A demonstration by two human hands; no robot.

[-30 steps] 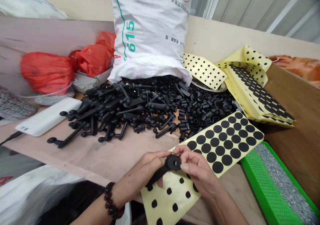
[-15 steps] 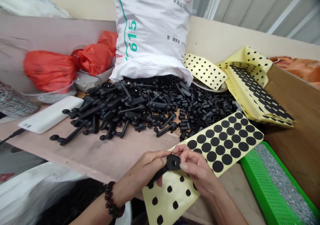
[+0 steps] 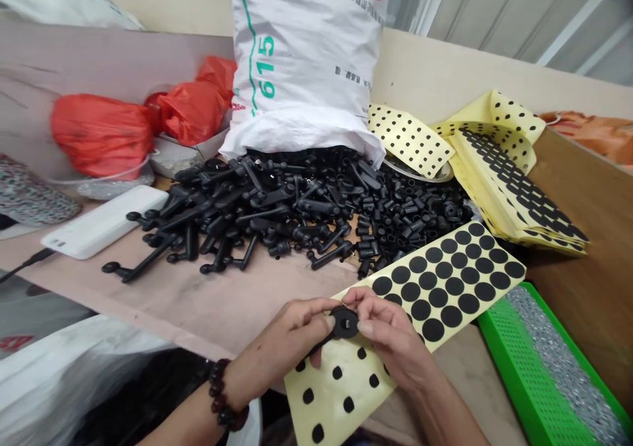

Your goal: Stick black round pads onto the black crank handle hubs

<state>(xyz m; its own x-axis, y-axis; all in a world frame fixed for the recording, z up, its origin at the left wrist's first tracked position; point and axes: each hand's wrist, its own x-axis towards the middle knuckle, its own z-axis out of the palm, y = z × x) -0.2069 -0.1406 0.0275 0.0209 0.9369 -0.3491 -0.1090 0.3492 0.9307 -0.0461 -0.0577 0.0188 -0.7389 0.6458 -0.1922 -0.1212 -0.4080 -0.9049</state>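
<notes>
A black crank handle (image 3: 345, 323) with a round disc end is held low in the middle of the head view; its disc has a small rectangular opening. My left hand (image 3: 289, 334) is closed around its arm, the thumb resting on the disc's left side. At the disc's right edge, my right hand (image 3: 395, 337) has thumb and fingers pinched together. Whether a small piece sits between those fingertips is hidden. Under both hands lies a yellow sticker sheet (image 3: 326, 393), with large black dots on its far part and small dots nearer me.
A white sack (image 3: 306, 63) stands at the back, above piled black crank handles (image 3: 222, 215) and small black sleeves (image 3: 390, 215). To the right are a green basket (image 3: 509, 347) of small metal pieces and folded sticker sheets (image 3: 514, 189). Red bags (image 3: 103, 136) and a white device (image 3: 106, 222) lie left.
My left thumb has moved onto the face of the disc. The right hand stays at the disc's edge, and the view has shifted slightly.
</notes>
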